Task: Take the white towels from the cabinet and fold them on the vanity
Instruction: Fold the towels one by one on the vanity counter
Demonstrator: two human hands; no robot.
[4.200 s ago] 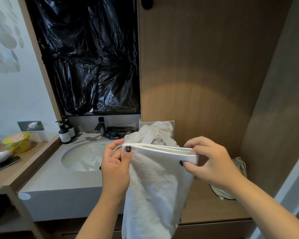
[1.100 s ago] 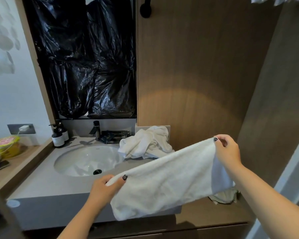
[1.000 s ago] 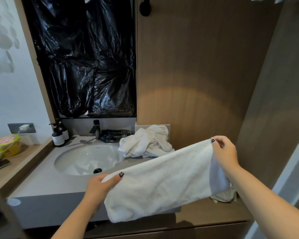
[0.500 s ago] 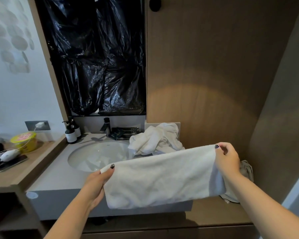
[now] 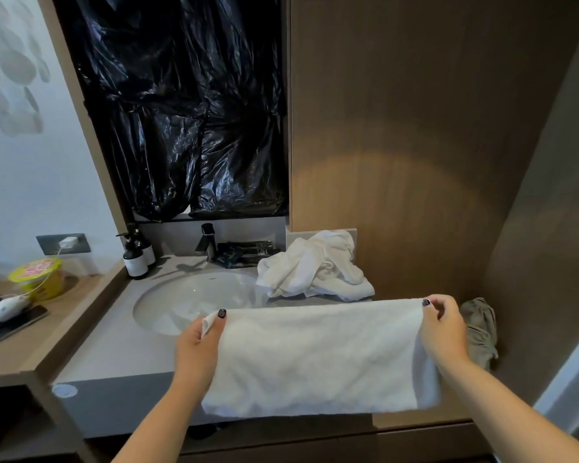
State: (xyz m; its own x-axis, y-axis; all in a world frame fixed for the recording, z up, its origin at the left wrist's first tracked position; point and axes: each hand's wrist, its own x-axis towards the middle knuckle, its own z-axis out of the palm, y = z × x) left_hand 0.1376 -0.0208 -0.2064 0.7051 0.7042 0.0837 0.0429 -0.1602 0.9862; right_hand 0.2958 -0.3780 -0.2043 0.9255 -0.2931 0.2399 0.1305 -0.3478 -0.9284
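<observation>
Now, line by line:

Towel in hand: a white towel [image 5: 315,355] is stretched level between both hands, hanging in front of the vanity edge, over the front of the vanity [image 5: 114,349].

Left hand [image 5: 198,349]: thumb and fingers pinch the towel's upper left corner, with the dark-painted thumbnail lying on top of the cloth.

Right hand [image 5: 443,332]: fingers curl over and pinch the upper right corner; the cloth falls past the wrist on that side.

Long axis: it runs left to right, roughly parallel to the vanity's front edge, with the short side hanging down toward the person.

Key relation: the free countertop lies beyond and slightly left of the towel, between the basin [image 5: 194,295] and the front edge. The left hand is already above the grey top, while the right hand is over the lower wooden shelf [image 5: 411,417] further right.

Likely next move: as a judgement, either bring the two corners together or shift the whole span left and lay it flat.

Waiting pile: crumpled white towels [image 5: 315,265] sit at the back right of the vanity, against the wooden panel, not yet folded.

Nearby: a greyish cloth [image 5: 478,329] lies just beside the right hand; a faucet [image 5: 208,242] and pump bottles [image 5: 136,259] stand behind the basin.
</observation>
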